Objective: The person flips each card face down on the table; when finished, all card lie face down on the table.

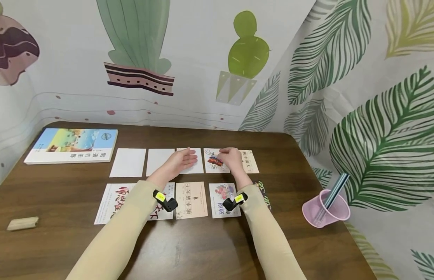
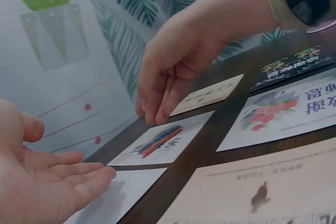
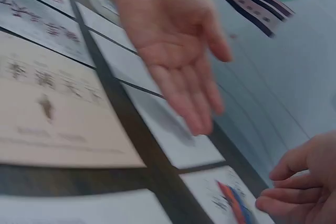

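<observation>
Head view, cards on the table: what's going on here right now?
A person is working over two rows of cards laid out on a brown table. The right hand has its fingertips curled down on a picture card in the far row. The left hand hovers open, palm up, above a blank white card beside it. A book lies far left and a pink cup lies on its side to the right.

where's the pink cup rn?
Head view: the pink cup lies tipped near the table's right edge, straws inside, right of the right hand and the cards.
</observation>
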